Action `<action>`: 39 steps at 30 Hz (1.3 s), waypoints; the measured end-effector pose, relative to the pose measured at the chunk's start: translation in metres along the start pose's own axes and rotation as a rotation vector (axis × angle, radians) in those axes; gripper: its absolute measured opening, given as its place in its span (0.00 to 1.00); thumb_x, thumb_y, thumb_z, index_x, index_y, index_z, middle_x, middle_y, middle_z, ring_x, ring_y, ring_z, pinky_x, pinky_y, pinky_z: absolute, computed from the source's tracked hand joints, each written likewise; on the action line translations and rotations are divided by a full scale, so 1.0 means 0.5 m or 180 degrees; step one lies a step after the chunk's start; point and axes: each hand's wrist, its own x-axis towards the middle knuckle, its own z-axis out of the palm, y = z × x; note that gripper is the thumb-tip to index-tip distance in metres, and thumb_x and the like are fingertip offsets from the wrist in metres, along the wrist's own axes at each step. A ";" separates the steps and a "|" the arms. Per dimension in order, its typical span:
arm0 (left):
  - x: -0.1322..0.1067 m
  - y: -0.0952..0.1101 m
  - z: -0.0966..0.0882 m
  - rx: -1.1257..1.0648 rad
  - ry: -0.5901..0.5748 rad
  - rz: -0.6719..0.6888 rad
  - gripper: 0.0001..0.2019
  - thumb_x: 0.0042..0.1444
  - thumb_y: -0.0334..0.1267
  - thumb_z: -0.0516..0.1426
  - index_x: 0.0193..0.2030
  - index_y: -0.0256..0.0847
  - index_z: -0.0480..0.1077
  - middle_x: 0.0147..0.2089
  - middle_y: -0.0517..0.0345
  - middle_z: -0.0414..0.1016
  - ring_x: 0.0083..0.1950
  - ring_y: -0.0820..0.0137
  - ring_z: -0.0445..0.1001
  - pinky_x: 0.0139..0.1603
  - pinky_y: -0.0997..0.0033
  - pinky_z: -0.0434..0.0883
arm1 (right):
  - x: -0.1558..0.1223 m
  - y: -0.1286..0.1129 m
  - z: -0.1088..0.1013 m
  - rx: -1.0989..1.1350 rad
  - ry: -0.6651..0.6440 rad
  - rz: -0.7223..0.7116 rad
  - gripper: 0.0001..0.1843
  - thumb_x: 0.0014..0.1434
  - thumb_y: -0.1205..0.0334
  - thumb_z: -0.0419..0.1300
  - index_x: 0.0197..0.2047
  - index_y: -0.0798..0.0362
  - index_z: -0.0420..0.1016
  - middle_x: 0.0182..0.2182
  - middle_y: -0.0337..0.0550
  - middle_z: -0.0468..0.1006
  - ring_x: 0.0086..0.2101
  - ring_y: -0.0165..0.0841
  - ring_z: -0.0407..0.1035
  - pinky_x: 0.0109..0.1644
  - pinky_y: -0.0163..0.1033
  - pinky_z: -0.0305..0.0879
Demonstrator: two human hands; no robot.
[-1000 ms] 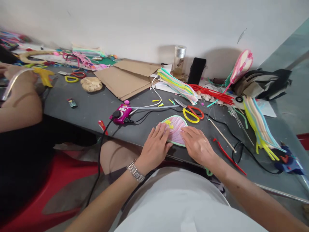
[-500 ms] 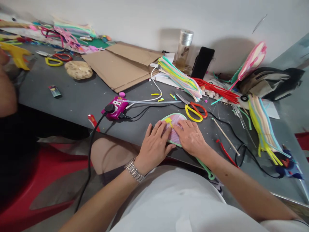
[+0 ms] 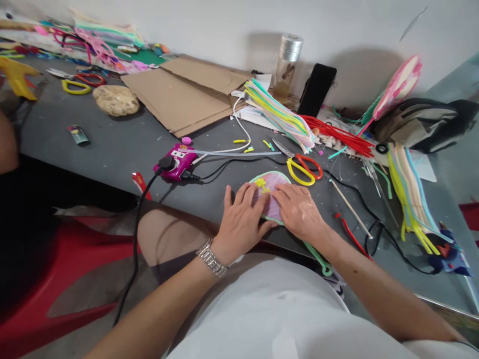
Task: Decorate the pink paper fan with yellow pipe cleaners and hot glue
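From where I sit, the head camera looks straight down on the work: my left grip point(image 3: 241, 224), with a metal watch point(image 3: 211, 257) on its wrist, and my right grip point(image 3: 299, 212) both lie open and flat on a pink paper fan shape point(image 3: 271, 208) with a green rim, and neither is clamped on it. The shape sits on the grey tabletop point(image 3: 112, 149) near the edge closest to my body, squarely between the two grips, its long axis running roughly away from me with a slight lean. My left fingers point(image 3: 243, 195) spread over its left side, while my right fingers point(image 3: 285, 197) cover its right side and reach further in, so the right grip sits a little more over the middle. A yellow pipe cleaner squiggle point(image 3: 262, 185) lies on the upper part of the shape, just beside both sets of fingertips. A green pipe cleaner point(image 3: 318, 258) runs out from beneath my right wrist, but I can't tell whether it joins the shape. Just beyond lie scissors point(image 3: 302, 172) with yellow and red handles, and off to the right a thin wooden stick point(image 3: 350, 209).
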 end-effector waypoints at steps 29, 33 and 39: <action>0.028 -0.064 0.011 -0.0315 0.0457 -0.0099 0.24 0.69 0.49 0.56 0.65 0.37 0.68 0.66 0.37 0.69 0.68 0.47 0.64 0.68 0.42 0.65 | -0.027 0.042 -0.028 0.1166 0.0853 0.0384 0.14 0.70 0.67 0.52 0.52 0.53 0.77 0.50 0.50 0.84 0.51 0.41 0.78 0.56 0.46 0.69; 0.018 -0.069 0.014 -0.0235 0.0492 -0.0006 0.24 0.70 0.48 0.54 0.67 0.38 0.67 0.70 0.36 0.65 0.75 0.46 0.59 0.72 0.42 0.60 | -0.089 0.054 -0.068 0.1178 0.0972 0.0845 0.11 0.71 0.64 0.54 0.48 0.52 0.78 0.41 0.47 0.84 0.43 0.39 0.78 0.49 0.45 0.69; 0.032 -0.061 0.018 -0.0041 0.0302 -0.0065 0.23 0.67 0.48 0.57 0.65 0.41 0.71 0.72 0.36 0.64 0.77 0.40 0.54 0.72 0.32 0.56 | -0.183 0.000 -0.064 0.0919 0.0501 0.1068 0.06 0.68 0.62 0.59 0.38 0.51 0.74 0.31 0.43 0.78 0.33 0.36 0.72 0.39 0.40 0.64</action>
